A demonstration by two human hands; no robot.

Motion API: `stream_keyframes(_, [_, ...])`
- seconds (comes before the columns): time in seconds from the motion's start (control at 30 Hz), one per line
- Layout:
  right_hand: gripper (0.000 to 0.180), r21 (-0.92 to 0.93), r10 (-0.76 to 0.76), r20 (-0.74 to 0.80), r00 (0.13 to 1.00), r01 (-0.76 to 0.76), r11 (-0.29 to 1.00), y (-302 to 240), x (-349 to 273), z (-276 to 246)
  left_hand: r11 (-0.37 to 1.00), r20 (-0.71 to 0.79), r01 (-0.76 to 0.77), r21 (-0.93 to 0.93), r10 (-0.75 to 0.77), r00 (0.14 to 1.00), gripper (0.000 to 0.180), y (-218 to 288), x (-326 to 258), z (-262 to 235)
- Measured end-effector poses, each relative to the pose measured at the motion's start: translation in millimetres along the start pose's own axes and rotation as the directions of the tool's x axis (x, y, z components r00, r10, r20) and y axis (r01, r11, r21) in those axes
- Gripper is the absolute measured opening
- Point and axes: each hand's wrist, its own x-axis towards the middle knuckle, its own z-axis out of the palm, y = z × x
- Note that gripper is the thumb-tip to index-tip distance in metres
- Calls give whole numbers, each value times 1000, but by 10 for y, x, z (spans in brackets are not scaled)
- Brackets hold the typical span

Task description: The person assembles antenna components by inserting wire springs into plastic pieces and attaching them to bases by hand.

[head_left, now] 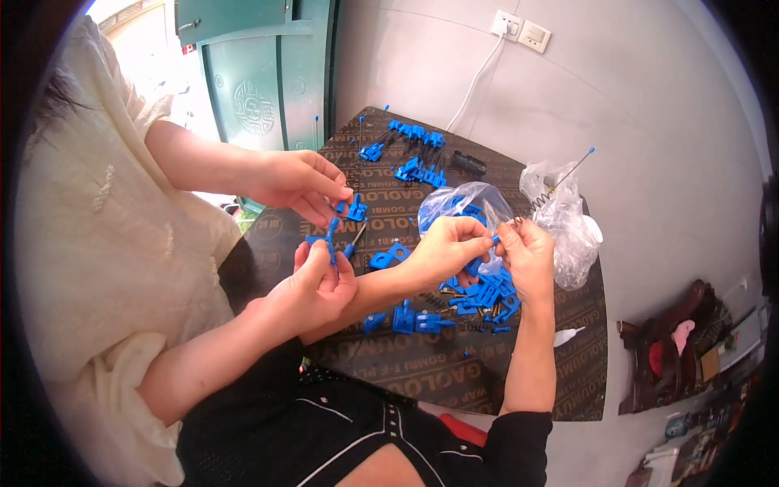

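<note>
Above the table, my left hand [451, 248] is closed, pinching a small blue plastic piece [495, 240] between thumb and finger. My right hand [526, 250] meets it from the right, its fingers closed on a thin coiled metal wire [539, 200]. From that coil a straight rod rises up and right to a blue tip [591, 150]. Part of another blue piece shows under my left fingers. Below both hands lies a pile of flat blue plastic parts [487, 294] with small screws and springs. A clear bag [466, 203] of blue parts sits just behind my left hand.
At left a co-worker's hands [312, 280] hold blue parts, one arm close over my left forearm. Rows of blue assemblies [415, 134] and a black tool [468, 163] are at the back. A crumpled clear bag [572, 243], a screwdriver [354, 240] and a white nozzle [568, 335] lie around.
</note>
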Motion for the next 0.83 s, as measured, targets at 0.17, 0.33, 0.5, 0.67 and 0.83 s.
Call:
stream_keyframes(0.17, [17, -23, 4, -10, 1000, -4, 1000, 41, 10, -41, 999, 50, 45, 25, -47, 998, 18, 14, 28, -12])
stream_keyframes(0.33, [17, -36, 2, -16, 1000, -3, 999, 2, -4, -7, 998, 36, 49, 40, -50, 998, 17, 98, -31, 2])
stream_keyframes(0.5, [17, -37, 9, -10, 1000, -10, 999, -5, 7, 23, 998, 29, 43, 38, -44, 999, 17, 98, -37, -17])
stream_keyframes(0.67, [17, -26, 16, -18, 1000, -16, 1000, 0, 5, 12, 998, 33, 40, 41, -41, 999, 17, 95, -23, -4])
stream_keyframes(0.83, [16, -22, 26, -11, 1000, -26, 999, 12, -6, 78, 997, 0, 8, 76, -8, 1000, 15, 69, -115, -36])
